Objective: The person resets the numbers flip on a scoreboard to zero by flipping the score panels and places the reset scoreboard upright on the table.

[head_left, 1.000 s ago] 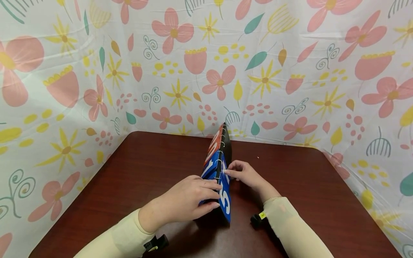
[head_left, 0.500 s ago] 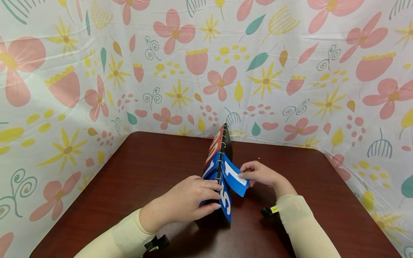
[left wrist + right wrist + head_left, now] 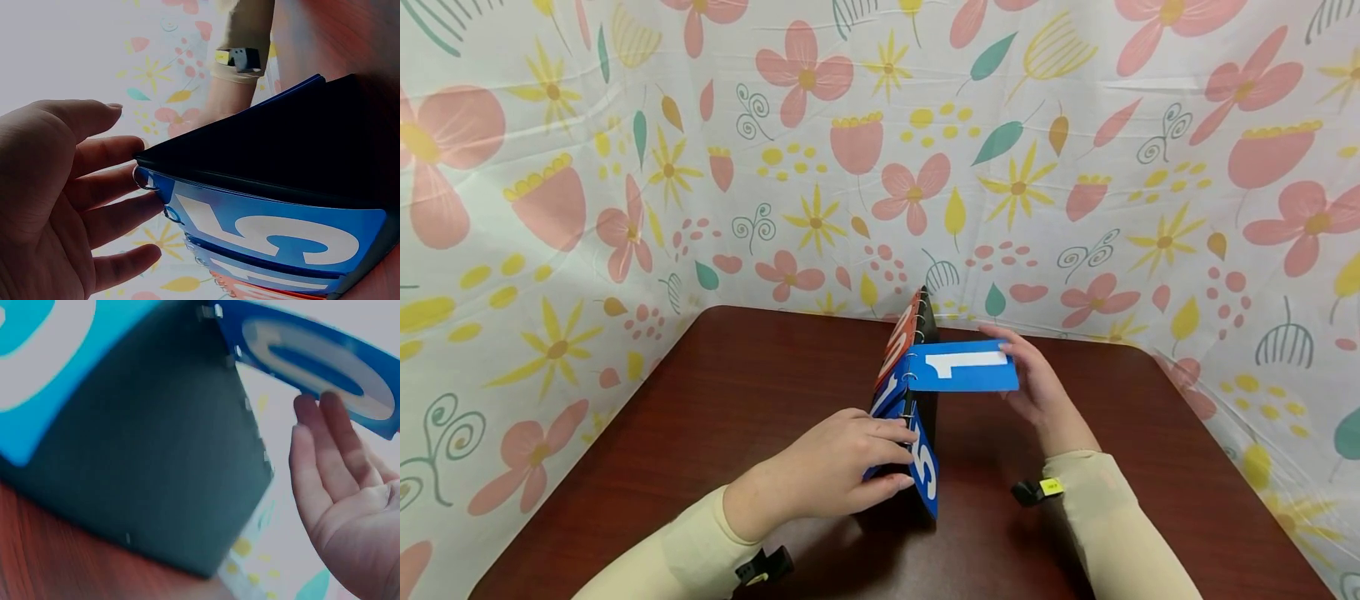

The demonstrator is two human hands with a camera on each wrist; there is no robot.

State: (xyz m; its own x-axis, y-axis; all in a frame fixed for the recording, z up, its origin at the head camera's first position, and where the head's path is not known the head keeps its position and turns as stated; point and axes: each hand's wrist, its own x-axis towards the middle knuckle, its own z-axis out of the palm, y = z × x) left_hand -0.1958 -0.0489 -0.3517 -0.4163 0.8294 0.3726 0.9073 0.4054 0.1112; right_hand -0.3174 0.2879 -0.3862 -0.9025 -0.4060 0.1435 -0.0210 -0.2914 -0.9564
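A tabletop flip scoreboard (image 3: 928, 329), a black tent-shaped stand with ring-bound number cards, stands lengthwise on the table. My left hand (image 3: 842, 462) rests at its near end, relaxed fingertips touching the ring spine beside a blue 5 card (image 3: 925, 475). In the left wrist view those fingers (image 3: 122, 215) are spread and fairly straight. A blue 1 card (image 3: 962, 367) sticks out level from its rings to the right. My right hand (image 3: 1037, 383) is at its free end; in the right wrist view, straight fingers (image 3: 337, 437) touch its underside, which shows a 0. My right thumb is unclear there.
The scoreboard stands on a dark reddish-brown table (image 3: 760, 375). Red cards (image 3: 898, 333) hang at its far end. A floral curtain (image 3: 820, 167) surrounds the table's back and sides. Each wrist wears a small black camera (image 3: 763, 567).
My right hand first reached the blue 1 card at the scoreboard's right face, then swung it outward and up to level. My left hand has stayed in place.
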